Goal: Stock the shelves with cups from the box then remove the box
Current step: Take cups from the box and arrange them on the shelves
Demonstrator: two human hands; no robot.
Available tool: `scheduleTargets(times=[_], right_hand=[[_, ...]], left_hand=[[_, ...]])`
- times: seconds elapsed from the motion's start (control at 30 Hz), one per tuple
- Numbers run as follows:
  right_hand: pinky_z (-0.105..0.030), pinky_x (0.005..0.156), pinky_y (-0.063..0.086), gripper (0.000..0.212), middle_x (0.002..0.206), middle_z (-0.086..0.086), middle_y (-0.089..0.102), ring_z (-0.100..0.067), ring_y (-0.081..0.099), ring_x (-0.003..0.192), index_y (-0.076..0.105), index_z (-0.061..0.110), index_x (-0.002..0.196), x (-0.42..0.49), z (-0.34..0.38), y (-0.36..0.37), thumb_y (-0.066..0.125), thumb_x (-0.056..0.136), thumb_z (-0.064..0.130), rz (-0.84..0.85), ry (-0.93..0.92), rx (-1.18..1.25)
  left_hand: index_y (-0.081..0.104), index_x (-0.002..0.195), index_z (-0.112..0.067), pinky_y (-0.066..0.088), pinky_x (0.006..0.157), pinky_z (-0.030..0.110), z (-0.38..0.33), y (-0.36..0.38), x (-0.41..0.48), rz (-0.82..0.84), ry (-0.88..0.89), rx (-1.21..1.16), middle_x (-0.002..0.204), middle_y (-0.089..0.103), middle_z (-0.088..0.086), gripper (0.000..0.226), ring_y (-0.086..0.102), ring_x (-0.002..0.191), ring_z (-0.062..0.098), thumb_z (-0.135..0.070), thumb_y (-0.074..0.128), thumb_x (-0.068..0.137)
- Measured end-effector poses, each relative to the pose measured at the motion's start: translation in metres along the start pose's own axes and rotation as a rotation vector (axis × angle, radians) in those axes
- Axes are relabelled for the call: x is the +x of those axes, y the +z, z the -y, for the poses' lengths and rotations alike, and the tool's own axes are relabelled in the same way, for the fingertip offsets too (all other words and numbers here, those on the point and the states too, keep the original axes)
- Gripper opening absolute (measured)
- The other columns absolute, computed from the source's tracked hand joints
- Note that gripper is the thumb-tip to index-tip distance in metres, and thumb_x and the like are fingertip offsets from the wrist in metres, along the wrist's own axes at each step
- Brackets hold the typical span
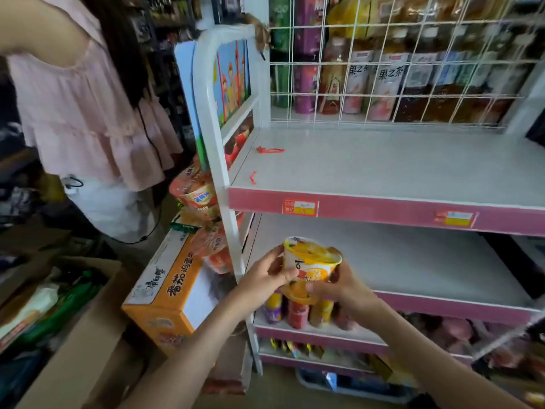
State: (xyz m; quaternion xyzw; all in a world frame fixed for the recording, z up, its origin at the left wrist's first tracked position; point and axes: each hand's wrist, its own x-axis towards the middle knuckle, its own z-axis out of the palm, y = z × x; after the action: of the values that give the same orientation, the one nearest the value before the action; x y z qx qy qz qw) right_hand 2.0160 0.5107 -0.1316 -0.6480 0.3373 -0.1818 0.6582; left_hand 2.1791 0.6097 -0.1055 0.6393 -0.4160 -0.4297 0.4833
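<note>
A yellow and white noodle cup is held upright in front of the second shelf, near its left end. My left hand grips the cup's left side. My right hand grips its right side and bottom. An orange and white box stands to the left of the rack, with red noodle cups stacked on and behind it. The top shelf is bare apart from bits of red string.
A person in a pink top stands at the left. An open cardboard box with packets sits at lower left. Small cups stand on the third shelf. Bottles fill the space behind a white wire grid.
</note>
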Motion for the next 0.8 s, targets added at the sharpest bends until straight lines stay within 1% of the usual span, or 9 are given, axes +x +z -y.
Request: scheduleTargets(times=[0.07,0.1,0.2,0.23,0.33,0.4,0.53,0.73,0.8], right_hand=[[-0.028,0.074,0.054,0.091,0.107,-0.009,0.067,-0.022,0.067,0.098,0.044,0.015,0.126,0.026,-0.017,-0.007,0.091,0.051,0.033,-0.02,-0.065,-0.056],[-0.028,0.075,0.054,0.09,0.108,-0.01,0.067,-0.024,0.065,0.1,0.045,0.015,0.125,0.037,-0.026,-0.01,0.092,0.05,0.032,-0.025,-0.101,-0.062],[-0.023,0.073,0.054,0.071,0.111,-0.01,0.063,-0.018,0.063,0.1,0.044,0.019,0.122,0.063,-0.047,-0.019,0.084,0.065,0.009,-0.043,-0.178,-0.055],[-0.025,0.075,0.055,0.071,0.112,-0.01,0.063,-0.018,0.063,0.101,0.043,0.02,0.122,0.069,-0.054,-0.021,0.084,0.066,0.008,-0.056,-0.199,-0.061],[-0.038,0.085,0.056,0.089,0.114,-0.007,0.062,-0.019,0.063,0.104,0.039,0.022,0.125,0.079,-0.069,-0.018,0.089,0.053,0.03,-0.152,-0.235,-0.107],[-0.034,0.081,0.056,0.088,0.112,-0.005,0.061,-0.017,0.062,0.102,0.036,0.022,0.123,0.081,-0.071,-0.014,0.09,0.054,0.026,-0.208,-0.236,-0.121],[-0.006,0.059,0.046,0.076,0.102,0.007,0.054,0.003,0.055,0.088,0.032,0.022,0.118,0.078,-0.061,-0.009,0.086,0.064,0.015,-0.278,-0.256,-0.157],[-0.008,0.055,0.047,0.082,0.106,0.002,0.051,0.002,0.052,0.086,0.026,0.024,0.117,0.114,-0.057,-0.016,0.087,0.063,0.01,-0.316,-0.258,-0.135],[-0.01,0.058,0.046,0.082,0.102,0.006,0.052,0.0,0.053,0.087,0.027,0.024,0.118,0.134,-0.053,-0.021,0.087,0.063,0.012,-0.28,-0.259,-0.164]], left_hand=[[0.034,0.142,-0.029,0.046,0.095,0.02,0.024,0.005,0.022,-0.062,0.067,0.096,0.126,0.055,-0.011,0.058,0.055,0.115,0.008,-0.025,0.061,0.09],[0.035,0.142,-0.03,0.044,0.099,0.024,0.036,0.007,0.032,-0.092,0.102,0.128,0.127,0.055,-0.012,0.058,0.054,0.118,0.008,-0.026,0.061,0.09],[0.04,0.14,-0.031,0.044,0.101,0.028,0.065,0.016,0.057,-0.173,0.208,0.135,0.125,0.055,-0.015,0.056,0.053,0.116,0.004,-0.022,0.063,0.089],[0.042,0.138,-0.031,0.045,0.1,0.029,0.074,0.019,0.065,-0.196,0.237,0.13,0.124,0.057,-0.014,0.054,0.054,0.116,0.005,-0.021,0.064,0.089],[0.045,0.136,-0.032,0.046,0.1,0.033,0.093,0.028,0.077,-0.244,0.268,0.106,0.127,0.059,-0.009,0.052,0.055,0.117,0.008,-0.023,0.064,0.088],[0.043,0.137,-0.034,0.044,0.102,0.036,0.098,0.032,0.079,-0.279,0.257,0.124,0.129,0.057,-0.011,0.052,0.053,0.118,0.008,-0.027,0.062,0.09],[0.046,0.134,-0.034,0.044,0.098,0.031,0.087,0.034,0.074,-0.341,0.212,0.239,0.119,0.06,-0.013,0.045,0.055,0.113,0.008,-0.031,0.06,0.091],[0.047,0.129,-0.036,0.049,0.084,0.021,0.076,0.024,0.101,-0.304,0.165,0.127,0.1,0.067,-0.01,0.045,0.062,0.099,0.006,-0.023,0.063,0.09],[0.046,0.129,-0.035,0.05,0.084,0.023,0.073,0.019,0.121,-0.288,0.142,0.069,0.107,0.066,-0.003,0.047,0.062,0.1,0.012,-0.018,0.064,0.089]])
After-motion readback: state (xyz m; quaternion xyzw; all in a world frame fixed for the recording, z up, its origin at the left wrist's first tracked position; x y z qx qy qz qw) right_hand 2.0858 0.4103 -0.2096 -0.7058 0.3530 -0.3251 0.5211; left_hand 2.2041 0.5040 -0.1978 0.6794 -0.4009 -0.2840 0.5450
